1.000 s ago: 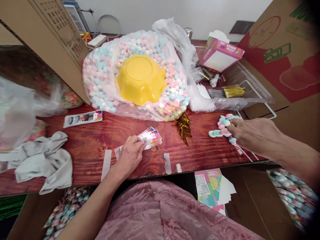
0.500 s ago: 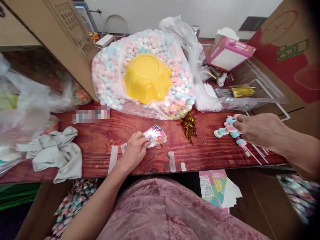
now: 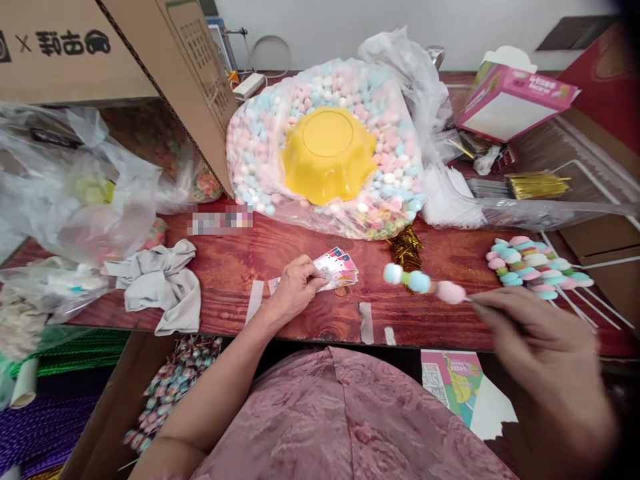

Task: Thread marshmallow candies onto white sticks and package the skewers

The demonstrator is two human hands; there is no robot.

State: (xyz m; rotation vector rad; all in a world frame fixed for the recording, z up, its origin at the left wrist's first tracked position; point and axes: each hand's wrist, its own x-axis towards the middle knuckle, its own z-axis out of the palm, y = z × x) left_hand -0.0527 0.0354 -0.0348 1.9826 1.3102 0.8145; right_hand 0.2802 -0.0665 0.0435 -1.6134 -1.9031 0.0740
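My left hand [image 3: 297, 287] rests on the table, its fingers pinching a small fanned stack of printed cards [image 3: 340, 268]. To the right, my right hand [image 3: 550, 353] grips the thin stick of a marshmallow skewer [image 3: 419, 283]. Pale blue, white and pink marshmallows with small green pieces between them run along that skewer, which points left toward the cards above the table. Motion blurs part of the right hand. Beyond it lies a pile of similar marshmallow skewers [image 3: 537, 267], white sticks pointing toward the right.
A big clear bag of marshmallows [image 3: 255, 147] with an upturned yellow bowl [image 3: 327, 153] on it stands at the back. Gold tinsel [image 3: 407, 250] lies before it. A grey cloth [image 3: 165, 283] is at left, near a cardboard box [image 3: 195, 73]. Gold twist ties [image 3: 537, 187] sit at right.
My right hand has come away from the skewer pile toward me, now with one marshmallow skewer held out leftward. My left hand keeps the cards. The view has swung left.
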